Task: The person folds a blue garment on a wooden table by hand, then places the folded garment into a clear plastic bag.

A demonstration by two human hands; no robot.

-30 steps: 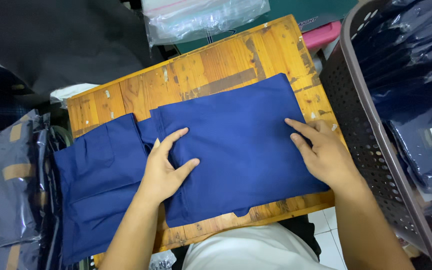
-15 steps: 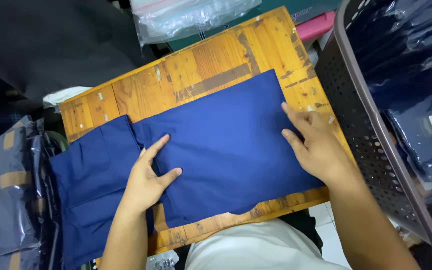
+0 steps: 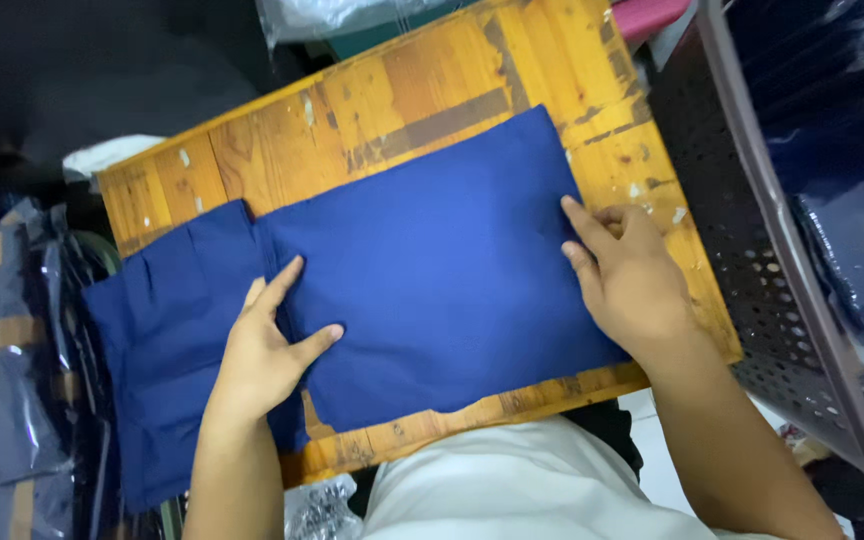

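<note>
Left hand (image 3: 262, 350) and right hand (image 3: 627, 280) lie flat, fingers spread.

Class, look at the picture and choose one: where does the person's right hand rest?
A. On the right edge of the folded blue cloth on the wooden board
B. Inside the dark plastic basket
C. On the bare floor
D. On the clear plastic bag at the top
A: the right hand lies flat at the right edge of the blue cloth, over the wooden board, beside the basket.

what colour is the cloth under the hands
Plain dark blue, no pattern. The folded cloth lies on the wooden board, clearest in the head view.
</note>
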